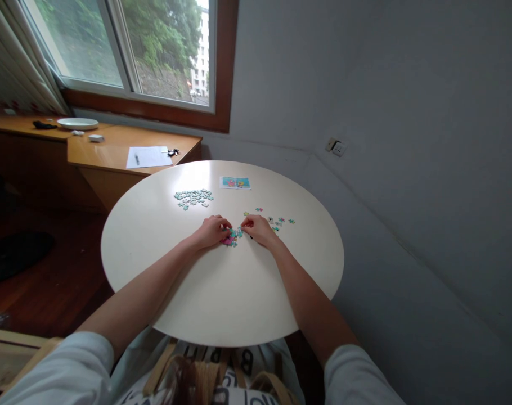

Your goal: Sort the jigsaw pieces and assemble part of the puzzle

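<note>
A small joined patch of jigsaw puzzle [229,241], pink and teal, lies on the round white table [188,292] between my hands. My left hand [214,229] rests at its left side, fingers curled down onto its edge. From the right, my right hand [259,229] pinches at a light teal puzzle piece [239,232] touching the patch; the fingers partly cover it. Loose puzzle pieces [281,220] are scattered just beyond my right hand. Farther back on the left is a larger group of teal pieces [194,197].
A colourful picture card [235,183] lies near the table's far edge. Behind it, a wooden desk [112,149] holds a paper sheet [148,157], keys [173,152] and a white plate [77,123]. The grey wall [408,169] runs along the right.
</note>
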A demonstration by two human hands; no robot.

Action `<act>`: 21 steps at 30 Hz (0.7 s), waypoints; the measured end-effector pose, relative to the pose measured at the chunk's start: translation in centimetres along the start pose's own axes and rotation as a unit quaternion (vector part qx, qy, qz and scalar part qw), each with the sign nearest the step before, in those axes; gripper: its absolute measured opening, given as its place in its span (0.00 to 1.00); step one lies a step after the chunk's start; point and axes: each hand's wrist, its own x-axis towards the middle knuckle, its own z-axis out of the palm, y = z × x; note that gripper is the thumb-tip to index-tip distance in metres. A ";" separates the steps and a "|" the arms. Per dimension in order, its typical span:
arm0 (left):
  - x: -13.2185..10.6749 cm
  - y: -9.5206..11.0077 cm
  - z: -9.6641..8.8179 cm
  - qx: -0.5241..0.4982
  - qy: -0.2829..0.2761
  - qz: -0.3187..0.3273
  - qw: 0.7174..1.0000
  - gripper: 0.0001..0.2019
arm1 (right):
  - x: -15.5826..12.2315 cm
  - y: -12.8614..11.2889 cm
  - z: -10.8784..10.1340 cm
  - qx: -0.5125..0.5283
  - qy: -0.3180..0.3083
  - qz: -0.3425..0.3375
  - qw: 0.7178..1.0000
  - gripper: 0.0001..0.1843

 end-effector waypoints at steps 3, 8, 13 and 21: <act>-0.1 0.0 0.0 0.001 0.000 0.001 1.000 0.11 | 0.0 0.0 0.2 0.026 0.013 -0.017 0.999 0.02; -0.1 0.0 -0.2 0.000 0.002 0.003 1.000 0.10 | 0.3 0.1 -0.5 0.099 0.104 -0.030 0.989 0.03; -0.1 0.1 -0.2 -0.013 0.003 0.014 1.000 0.10 | 0.6 0.7 -2.3 0.107 0.183 -0.010 0.977 0.02; -0.1 -0.2 0.0 -0.029 0.015 0.011 0.999 0.11 | 0.8 2.1 -3.7 0.092 0.231 0.004 0.968 0.03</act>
